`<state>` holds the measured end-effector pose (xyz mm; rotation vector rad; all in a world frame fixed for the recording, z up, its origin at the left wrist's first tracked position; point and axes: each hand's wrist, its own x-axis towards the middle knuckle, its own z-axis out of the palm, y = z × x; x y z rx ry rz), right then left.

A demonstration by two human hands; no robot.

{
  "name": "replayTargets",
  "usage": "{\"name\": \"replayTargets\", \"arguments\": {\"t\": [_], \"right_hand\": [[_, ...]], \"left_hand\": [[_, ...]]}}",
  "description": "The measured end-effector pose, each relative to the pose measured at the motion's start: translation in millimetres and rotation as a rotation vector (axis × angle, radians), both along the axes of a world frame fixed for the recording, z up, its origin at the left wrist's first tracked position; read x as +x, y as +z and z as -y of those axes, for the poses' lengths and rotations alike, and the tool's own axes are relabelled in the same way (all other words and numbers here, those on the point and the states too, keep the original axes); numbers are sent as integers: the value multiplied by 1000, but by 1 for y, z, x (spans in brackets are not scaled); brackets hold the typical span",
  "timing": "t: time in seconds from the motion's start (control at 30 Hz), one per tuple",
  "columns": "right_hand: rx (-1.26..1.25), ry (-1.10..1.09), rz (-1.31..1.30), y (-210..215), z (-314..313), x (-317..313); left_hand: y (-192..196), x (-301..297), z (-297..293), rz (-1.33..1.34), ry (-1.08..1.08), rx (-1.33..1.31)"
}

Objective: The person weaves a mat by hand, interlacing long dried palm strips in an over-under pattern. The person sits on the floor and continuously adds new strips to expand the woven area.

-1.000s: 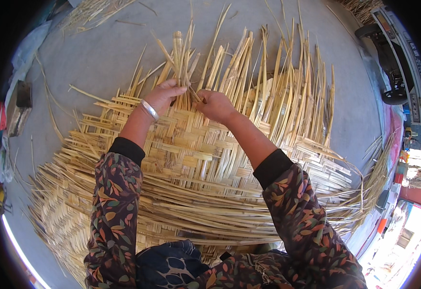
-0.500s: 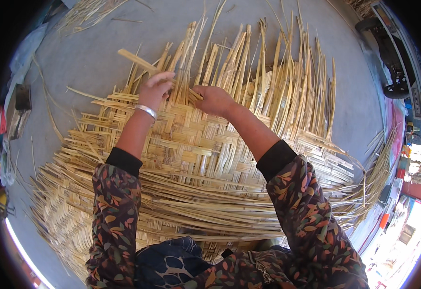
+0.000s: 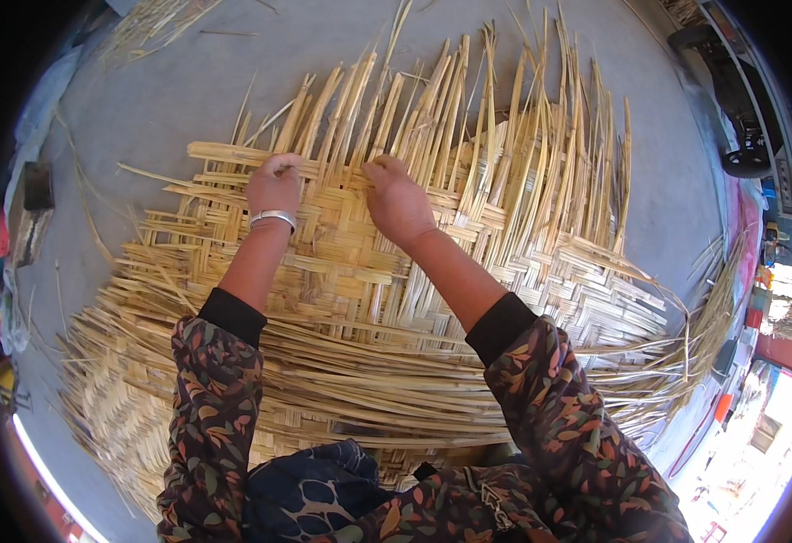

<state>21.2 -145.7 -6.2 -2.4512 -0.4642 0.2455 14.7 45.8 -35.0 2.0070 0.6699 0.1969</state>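
A partly woven mat (image 3: 353,237) of pale yellow split reeds spreads over the floor before me, with long loose ends fanning out from its far edge. Across the base of those ends lies a flat reed strip (image 3: 224,152), its left end sticking out past the weave. My left hand (image 3: 275,188), a silver bangle at the wrist, is closed on this strip. Further right, my right hand (image 3: 397,201) has its fingers curled and pinched at the same row, gripping the strip; the fingertips are partly hidden.
A bundle of loose reeds (image 3: 396,376) lies across the mat between my forearms. More reeds (image 3: 147,27) are on the grey floor at the far left. A wooden block (image 3: 32,213) sits at the left, and a wheeled metal frame (image 3: 747,118) at the far right.
The strip's raised left end has come down flat, crossing the upright reeds. My left hand has moved lower and left and closed on it; my right hand has shifted slightly.
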Motion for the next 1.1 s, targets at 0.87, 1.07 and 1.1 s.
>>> {"name": "replayTargets", "arguments": {"t": [0.87,1.07,1.1], "right_hand": [[-421,383,288,5,16,-44],[-365,600,204,42,90,-69],[-417,639,200,47,114,-75]], "left_hand": [[-31,-57,2,217,-208,56],[-30,-52,-1,197,-232,-52],[-28,-51,-4,167,-232,-76]]}}
